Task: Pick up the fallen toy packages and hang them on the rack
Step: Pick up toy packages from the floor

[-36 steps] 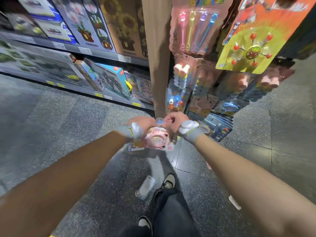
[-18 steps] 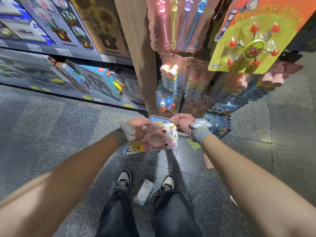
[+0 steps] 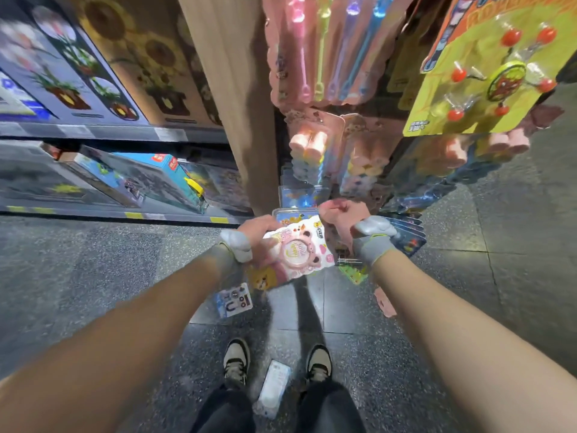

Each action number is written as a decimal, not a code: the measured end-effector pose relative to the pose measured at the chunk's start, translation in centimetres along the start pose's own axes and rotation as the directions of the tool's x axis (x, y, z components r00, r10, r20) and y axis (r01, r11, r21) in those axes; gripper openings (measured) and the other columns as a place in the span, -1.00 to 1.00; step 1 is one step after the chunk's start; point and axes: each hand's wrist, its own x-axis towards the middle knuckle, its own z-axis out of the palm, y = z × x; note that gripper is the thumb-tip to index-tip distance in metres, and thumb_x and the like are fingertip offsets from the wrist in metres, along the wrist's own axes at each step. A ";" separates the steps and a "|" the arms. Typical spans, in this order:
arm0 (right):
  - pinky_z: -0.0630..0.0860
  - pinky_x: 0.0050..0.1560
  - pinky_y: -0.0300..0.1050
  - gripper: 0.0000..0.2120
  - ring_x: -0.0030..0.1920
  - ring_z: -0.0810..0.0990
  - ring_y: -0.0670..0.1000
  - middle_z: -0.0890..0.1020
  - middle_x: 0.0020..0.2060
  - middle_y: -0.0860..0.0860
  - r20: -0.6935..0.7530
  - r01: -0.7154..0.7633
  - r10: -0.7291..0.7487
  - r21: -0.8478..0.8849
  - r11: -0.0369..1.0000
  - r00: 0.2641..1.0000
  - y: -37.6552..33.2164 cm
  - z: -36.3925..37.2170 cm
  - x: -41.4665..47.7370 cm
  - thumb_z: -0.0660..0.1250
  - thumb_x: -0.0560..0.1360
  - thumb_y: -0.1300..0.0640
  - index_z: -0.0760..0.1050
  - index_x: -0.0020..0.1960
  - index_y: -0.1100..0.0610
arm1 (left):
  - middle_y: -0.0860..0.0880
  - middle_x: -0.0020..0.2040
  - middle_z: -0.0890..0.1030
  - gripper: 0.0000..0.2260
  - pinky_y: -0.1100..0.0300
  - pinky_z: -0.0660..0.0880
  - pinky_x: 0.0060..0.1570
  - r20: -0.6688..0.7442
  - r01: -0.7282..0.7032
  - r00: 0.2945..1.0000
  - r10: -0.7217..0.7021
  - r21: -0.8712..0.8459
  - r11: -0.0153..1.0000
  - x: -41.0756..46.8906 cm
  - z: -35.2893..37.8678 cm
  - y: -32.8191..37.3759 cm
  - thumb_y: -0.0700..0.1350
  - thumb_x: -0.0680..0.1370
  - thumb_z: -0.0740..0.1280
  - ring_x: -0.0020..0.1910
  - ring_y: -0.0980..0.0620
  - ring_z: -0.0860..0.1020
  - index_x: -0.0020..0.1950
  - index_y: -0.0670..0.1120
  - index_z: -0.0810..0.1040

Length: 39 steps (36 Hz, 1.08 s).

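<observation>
Our left hand (image 3: 259,237) grips the pink toy package (image 3: 298,248) low before the rack (image 3: 231,120). Our right hand (image 3: 343,217) curls beside its top corner, on what we cannot tell. Gripped by one edge, it could twist loose and drop to the floor (image 3: 93,276).

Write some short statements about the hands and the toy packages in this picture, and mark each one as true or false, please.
1. The grip of the left hand holds the pink package. True.
2. A pale package lies on the floor between the two shoes. True.
3. The pink package lies on the floor. False: the left hand holds it up above the floor.
4. The yellow card with red balls lies beside the shoes. False: the yellow card hangs high on the right.
5. The grip of the right hand is spread flat. False: its fingers are curled, close to the top of the pink package.
</observation>
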 end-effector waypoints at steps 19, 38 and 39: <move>0.64 -0.01 0.08 -0.85 -0.19 0.69 0.08 0.69 -0.28 -0.08 -0.294 -0.008 0.042 0.116 0.993 0.955 -0.3 1.7 0.5 0.54 0.35 -0.03 0.60 -0.27 -0.02 | -0.02 0.16 0.52 -0.67 0.28 0.27 0.05 -0.047 -0.063 0.997 0.062 -0.025 0.998 2.6 -2.1 -0.6 -0.24 0.57 0.30 0.18 -0.04 0.48 0.34 -0.08 0.55; 0.48 0.08 -0.06 -0.31 0.21 0.54 0.20 0.53 0.25 0.17 -0.295 -0.148 0.203 0.198 0.969 0.934 -1.7 2.2 0.5 0.50 0.41 -0.04 0.34 0.37 0.28 | 0.01 0.26 0.50 -0.65 0.30 0.25 0.10 -0.028 -0.015 0.999 0.015 -0.010 1.000 4.3 -2.7 -0.7 -0.20 0.60 0.28 0.25 -0.03 0.46 0.39 -0.04 0.51; 0.49 0.14 -0.03 -0.27 0.21 0.54 0.21 0.53 0.24 0.18 -0.294 -0.140 0.191 0.186 0.972 0.937 -1.7 2.3 0.7 0.52 0.37 -0.09 0.35 0.36 0.27 | 0.00 0.26 0.50 -0.65 0.29 0.25 0.12 -0.024 -0.015 1.000 0.015 -0.009 1.000 4.3 -2.7 -0.7 -0.21 0.60 0.28 0.26 -0.04 0.46 0.39 -0.05 0.51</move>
